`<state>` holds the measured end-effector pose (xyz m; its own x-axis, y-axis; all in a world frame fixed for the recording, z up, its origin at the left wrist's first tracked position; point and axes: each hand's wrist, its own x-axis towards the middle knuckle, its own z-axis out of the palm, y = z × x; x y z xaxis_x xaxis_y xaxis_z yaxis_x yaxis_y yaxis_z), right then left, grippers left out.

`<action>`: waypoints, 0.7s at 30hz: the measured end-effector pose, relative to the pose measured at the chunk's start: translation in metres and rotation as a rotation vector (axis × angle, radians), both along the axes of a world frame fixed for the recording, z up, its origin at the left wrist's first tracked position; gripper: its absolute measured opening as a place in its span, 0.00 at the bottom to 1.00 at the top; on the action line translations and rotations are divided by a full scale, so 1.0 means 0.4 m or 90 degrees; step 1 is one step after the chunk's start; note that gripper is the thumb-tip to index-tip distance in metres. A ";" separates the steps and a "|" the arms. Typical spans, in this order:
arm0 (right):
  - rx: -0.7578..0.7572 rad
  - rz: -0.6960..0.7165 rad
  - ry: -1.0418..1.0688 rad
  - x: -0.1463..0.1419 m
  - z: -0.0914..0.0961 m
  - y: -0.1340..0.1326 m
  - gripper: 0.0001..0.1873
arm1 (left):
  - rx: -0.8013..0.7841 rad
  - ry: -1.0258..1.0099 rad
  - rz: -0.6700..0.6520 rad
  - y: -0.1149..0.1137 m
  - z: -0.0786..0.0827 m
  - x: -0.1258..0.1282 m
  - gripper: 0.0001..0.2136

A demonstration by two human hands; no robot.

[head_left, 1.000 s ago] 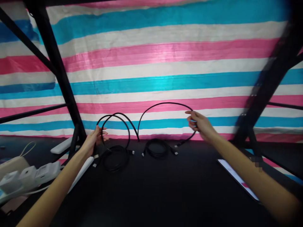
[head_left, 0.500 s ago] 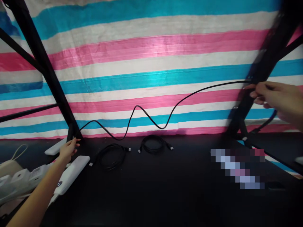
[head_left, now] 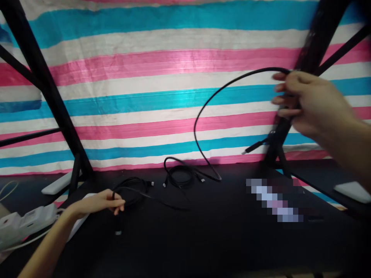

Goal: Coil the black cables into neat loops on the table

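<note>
A thin black cable (head_left: 196, 122) runs between my two hands, arching up on the right and sagging onto the dark tabletop in the middle. My left hand (head_left: 111, 201) is closed on it near one end, whose plug (head_left: 118, 231) hangs below the fingers. Raised at the right, my right hand (head_left: 301, 98) pinches the cable near its other end; that plug (head_left: 251, 148) dangles to the lower left of the hand. Two coiled black cables lie on the table: the left coil (head_left: 131, 201) right beside my left hand, the other coil (head_left: 179, 182) near the middle.
A white power bank (head_left: 75, 228) lies partly behind my left forearm. Farther left are a white power strip (head_left: 26, 226) and a flat white device (head_left: 58, 183). Black metal posts (head_left: 55, 104) flank a striped sheet (head_left: 162, 58). A pixelated patch (head_left: 274, 200) covers something at right.
My left hand has moved right and down, bringing its cable end over the table. My right hand has come leftward and up. The stretched cable has slackened, its middle dropping onto the table.
</note>
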<state>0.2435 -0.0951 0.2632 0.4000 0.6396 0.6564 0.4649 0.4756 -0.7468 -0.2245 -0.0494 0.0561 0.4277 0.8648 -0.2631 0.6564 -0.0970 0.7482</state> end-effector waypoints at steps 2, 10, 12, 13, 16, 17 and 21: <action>-0.011 0.082 0.037 -0.055 0.006 -0.004 0.13 | 0.018 0.025 -0.025 0.006 -0.024 0.052 0.16; -0.002 0.243 -0.066 -0.151 -0.052 0.007 0.10 | -0.039 -0.231 -0.257 0.023 0.046 0.065 0.51; -0.006 0.280 -0.105 -0.169 -0.076 0.020 0.10 | 0.062 -0.379 -0.133 0.025 0.097 0.120 0.45; -0.008 0.302 -0.115 -0.181 -0.088 0.028 0.10 | 0.117 -0.405 -0.038 0.028 0.118 0.162 0.38; 0.008 0.369 -0.072 -0.233 -0.122 0.055 0.10 | 0.238 -0.481 0.018 0.043 0.156 0.312 0.33; 0.024 0.383 -0.031 -0.252 -0.133 0.064 0.10 | 0.241 -0.517 -0.010 0.046 0.160 0.359 0.34; 0.117 0.393 0.195 -0.327 -0.177 0.100 0.08 | 0.217 -0.669 -0.007 0.026 0.152 0.486 0.34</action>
